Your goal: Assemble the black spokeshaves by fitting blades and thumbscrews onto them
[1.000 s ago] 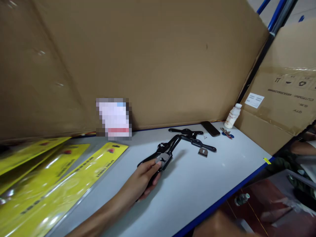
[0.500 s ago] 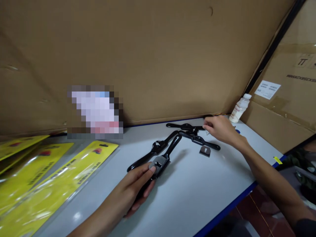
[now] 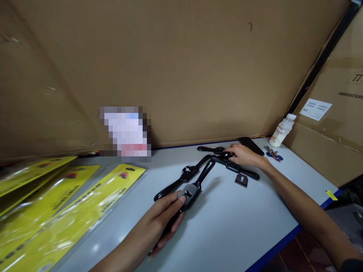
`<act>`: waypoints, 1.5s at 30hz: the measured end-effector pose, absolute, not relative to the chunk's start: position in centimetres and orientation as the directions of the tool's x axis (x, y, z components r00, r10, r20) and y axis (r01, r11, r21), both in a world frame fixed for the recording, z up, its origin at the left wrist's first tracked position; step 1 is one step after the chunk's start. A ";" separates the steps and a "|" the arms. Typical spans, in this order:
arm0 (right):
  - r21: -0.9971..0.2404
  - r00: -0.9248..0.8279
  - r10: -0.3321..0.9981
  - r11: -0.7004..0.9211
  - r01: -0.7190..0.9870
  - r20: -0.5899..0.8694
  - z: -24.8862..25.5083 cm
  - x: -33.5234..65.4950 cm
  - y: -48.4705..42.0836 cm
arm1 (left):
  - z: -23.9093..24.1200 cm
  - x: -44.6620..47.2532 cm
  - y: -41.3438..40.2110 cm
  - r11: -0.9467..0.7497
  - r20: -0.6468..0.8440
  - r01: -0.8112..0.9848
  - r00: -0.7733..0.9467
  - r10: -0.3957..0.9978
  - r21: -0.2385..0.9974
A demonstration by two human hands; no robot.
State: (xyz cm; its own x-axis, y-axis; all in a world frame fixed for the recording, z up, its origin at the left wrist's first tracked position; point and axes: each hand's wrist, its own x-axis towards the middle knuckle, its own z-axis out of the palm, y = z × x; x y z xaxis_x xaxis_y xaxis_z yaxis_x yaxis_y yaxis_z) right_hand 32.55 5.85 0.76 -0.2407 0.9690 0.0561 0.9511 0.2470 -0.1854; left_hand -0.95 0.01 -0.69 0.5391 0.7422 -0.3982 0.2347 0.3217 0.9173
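My left hand [image 3: 167,217] is closed round a black spokeshave [image 3: 205,172], its thumb pressing a grey blade [image 3: 185,192] flat on the tool's middle. Just behind it lies another black spokeshave body [image 3: 188,172] without a blade. Farther back, my right hand [image 3: 244,154] reaches down with bent fingers among small black parts [image 3: 226,155] between two more spokeshave bodies, a rear one [image 3: 207,149] and a front one [image 3: 249,173]. Its fingertips are drawn together; what is between them is hidden. A loose slotted blade [image 3: 241,180] rests in front of these bodies.
Yellow blister packs [image 3: 113,196] are piled at the left. A black phone [image 3: 252,145], keys [image 3: 272,153] and a white-capped bottle [image 3: 282,132] stand or lie at the back right. Cardboard walls [image 3: 184,75] enclose the table. A blurred patch [image 3: 127,132] hides something at the back.
My right hand has moved left and down from beside the rear spokeshave's handle to the small black parts, uncovering the phone and keys. My left hand still holds its spokeshave and blade.
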 end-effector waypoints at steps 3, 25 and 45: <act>-0.239 -0.219 0.973 0.231 0.943 0.073 0.6 32.6 6.1 | -0.2 -0.8 -0.2 0.319 -0.398 0.238 0.535 0.745 0.917; -0.834 0.108 0.980 0.080 0.546 0.165 3.7 31.2 4.7 | -0.4 -0.6 0.6 0.267 -0.365 0.248 0.630 0.686 0.931; -0.401 -0.578 0.689 0.724 0.561 0.436 1.4 20.8 -1.9 | -0.3 -0.3 0.2 0.216 -0.408 0.355 0.666 0.624 0.910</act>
State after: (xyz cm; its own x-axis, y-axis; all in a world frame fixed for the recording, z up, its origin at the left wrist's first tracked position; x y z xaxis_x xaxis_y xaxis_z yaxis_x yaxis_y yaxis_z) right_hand 20.79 -1.93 1.38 -0.5783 0.6894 0.4362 0.5607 0.7243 -0.4013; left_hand -0.29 0.15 -0.27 0.6662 0.6242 -0.4081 0.3548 0.2160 0.9096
